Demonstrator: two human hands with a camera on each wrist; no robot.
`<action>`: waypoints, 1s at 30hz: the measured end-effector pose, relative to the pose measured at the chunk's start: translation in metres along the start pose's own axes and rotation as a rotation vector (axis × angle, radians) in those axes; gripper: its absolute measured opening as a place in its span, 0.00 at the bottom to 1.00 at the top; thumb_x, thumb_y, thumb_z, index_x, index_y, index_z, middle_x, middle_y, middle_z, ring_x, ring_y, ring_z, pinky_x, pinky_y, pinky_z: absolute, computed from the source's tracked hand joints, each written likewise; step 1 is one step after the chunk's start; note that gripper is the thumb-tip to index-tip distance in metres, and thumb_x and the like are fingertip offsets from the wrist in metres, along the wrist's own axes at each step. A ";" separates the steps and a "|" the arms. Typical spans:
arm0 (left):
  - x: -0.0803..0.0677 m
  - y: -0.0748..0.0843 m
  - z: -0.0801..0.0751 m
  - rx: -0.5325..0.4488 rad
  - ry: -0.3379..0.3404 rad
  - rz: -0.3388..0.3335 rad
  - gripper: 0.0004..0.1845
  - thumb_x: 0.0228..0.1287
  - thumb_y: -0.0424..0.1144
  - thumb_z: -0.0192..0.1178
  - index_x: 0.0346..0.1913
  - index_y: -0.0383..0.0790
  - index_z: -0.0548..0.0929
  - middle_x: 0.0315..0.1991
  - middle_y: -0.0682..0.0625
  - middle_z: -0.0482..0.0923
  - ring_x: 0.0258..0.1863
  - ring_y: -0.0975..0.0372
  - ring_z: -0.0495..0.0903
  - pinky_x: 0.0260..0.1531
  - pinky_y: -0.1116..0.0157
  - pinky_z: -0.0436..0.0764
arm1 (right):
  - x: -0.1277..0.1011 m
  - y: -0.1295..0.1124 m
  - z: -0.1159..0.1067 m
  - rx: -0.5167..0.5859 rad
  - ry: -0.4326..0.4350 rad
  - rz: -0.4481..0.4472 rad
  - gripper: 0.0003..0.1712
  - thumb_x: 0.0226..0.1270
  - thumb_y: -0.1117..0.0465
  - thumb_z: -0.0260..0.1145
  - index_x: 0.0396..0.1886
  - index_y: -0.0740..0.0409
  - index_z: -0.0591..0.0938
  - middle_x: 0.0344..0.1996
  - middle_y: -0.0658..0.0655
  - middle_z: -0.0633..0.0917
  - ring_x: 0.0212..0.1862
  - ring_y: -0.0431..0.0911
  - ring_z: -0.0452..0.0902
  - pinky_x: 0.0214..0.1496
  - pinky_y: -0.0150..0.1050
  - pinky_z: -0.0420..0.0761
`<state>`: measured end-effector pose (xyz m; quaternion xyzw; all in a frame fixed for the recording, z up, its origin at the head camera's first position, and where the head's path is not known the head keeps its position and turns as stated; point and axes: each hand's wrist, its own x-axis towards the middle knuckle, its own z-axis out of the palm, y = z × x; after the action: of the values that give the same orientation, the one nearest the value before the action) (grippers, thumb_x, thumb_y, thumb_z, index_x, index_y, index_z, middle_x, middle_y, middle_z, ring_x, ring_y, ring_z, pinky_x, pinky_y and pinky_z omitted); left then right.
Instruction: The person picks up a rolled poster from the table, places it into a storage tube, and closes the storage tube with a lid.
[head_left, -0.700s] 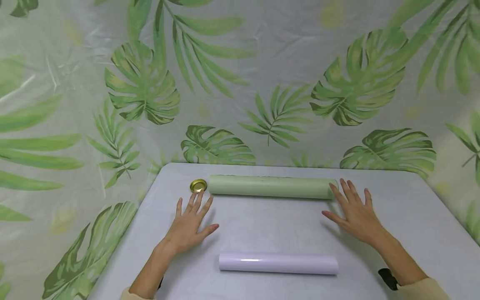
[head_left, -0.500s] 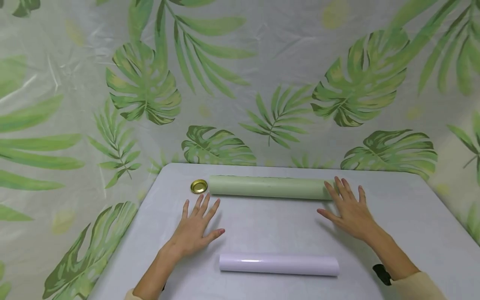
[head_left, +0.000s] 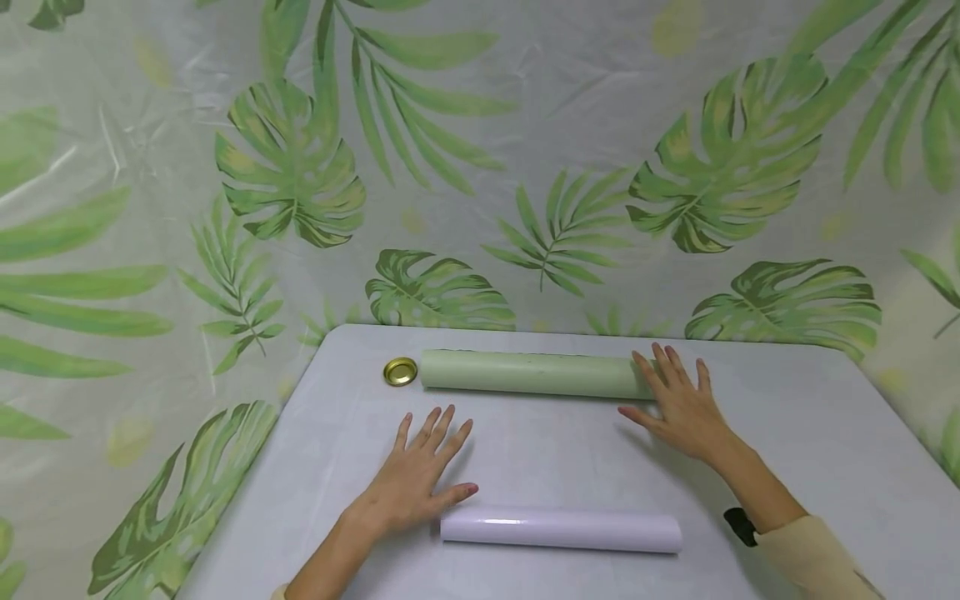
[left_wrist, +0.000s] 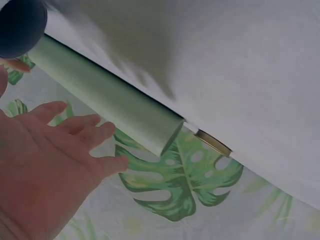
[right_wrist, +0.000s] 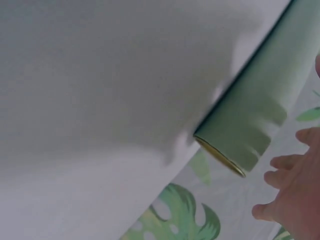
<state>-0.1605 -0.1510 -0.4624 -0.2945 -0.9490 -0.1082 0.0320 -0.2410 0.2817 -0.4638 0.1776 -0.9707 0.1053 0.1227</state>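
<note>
A pale green roll (head_left: 532, 372) lies across the far part of the white table (head_left: 787, 433), with a small gold lid (head_left: 400, 372) just off its left end. A lilac roll (head_left: 561, 532) lies parallel nearer to me. My left hand (head_left: 427, 454) is flat with fingers spread between the two rolls, its thumb close to the lilac roll's left end. My right hand (head_left: 667, 392) is also spread, and its fingers reach over the green roll's right end; whether they touch it I cannot tell. The left wrist view shows the left hand (left_wrist: 50, 165) short of the green roll (left_wrist: 110, 105). In the right wrist view the right hand (right_wrist: 295, 190) is beside the green roll (right_wrist: 255, 115).
A curtain printed with green leaves (head_left: 480, 167) hangs close behind and beside the table. The table's far edge runs just behind the green roll, and its left edge slants down toward me. A dark wrist strap (head_left: 738, 527) sits on my right forearm.
My left hand has slid right and toward me, nearing the lilac roll's left end. My right hand has moved left and away from me, over the green roll's right end. The rolls have not moved.
</note>
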 end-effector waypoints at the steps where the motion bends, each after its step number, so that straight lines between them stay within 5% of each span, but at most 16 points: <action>1: 0.000 0.002 0.000 -0.006 -0.002 0.011 0.44 0.75 0.66 0.51 0.83 0.45 0.57 0.83 0.37 0.50 0.83 0.42 0.52 0.77 0.32 0.46 | 0.002 0.000 0.000 0.004 -0.005 0.001 0.54 0.70 0.33 0.64 0.83 0.56 0.56 0.80 0.74 0.55 0.81 0.69 0.48 0.75 0.78 0.42; 8: -0.001 0.022 0.005 -0.073 -0.103 0.099 0.45 0.75 0.69 0.49 0.84 0.48 0.55 0.83 0.38 0.53 0.81 0.45 0.57 0.78 0.35 0.51 | 0.017 -0.002 0.005 -0.003 -0.042 -0.003 0.55 0.69 0.33 0.65 0.84 0.55 0.55 0.82 0.72 0.52 0.82 0.68 0.45 0.75 0.77 0.41; 14: -0.003 0.043 0.014 -0.014 -0.168 0.154 0.45 0.74 0.72 0.46 0.84 0.52 0.52 0.83 0.42 0.56 0.80 0.50 0.62 0.78 0.40 0.58 | 0.027 -0.003 0.009 -0.005 -0.069 -0.013 0.56 0.69 0.33 0.65 0.84 0.56 0.54 0.81 0.75 0.51 0.83 0.68 0.43 0.77 0.75 0.41; 30: -0.005 0.065 0.024 0.117 -0.140 0.284 0.43 0.76 0.67 0.50 0.84 0.52 0.51 0.80 0.43 0.62 0.76 0.47 0.69 0.70 0.45 0.73 | 0.046 0.000 0.020 -0.041 -0.047 -0.054 0.57 0.66 0.33 0.69 0.83 0.59 0.58 0.80 0.74 0.55 0.81 0.69 0.50 0.80 0.70 0.45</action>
<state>-0.1192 -0.0960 -0.4742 -0.4302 -0.9024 -0.0264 -0.0022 -0.2866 0.2619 -0.4706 0.2037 -0.9701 0.0779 0.1063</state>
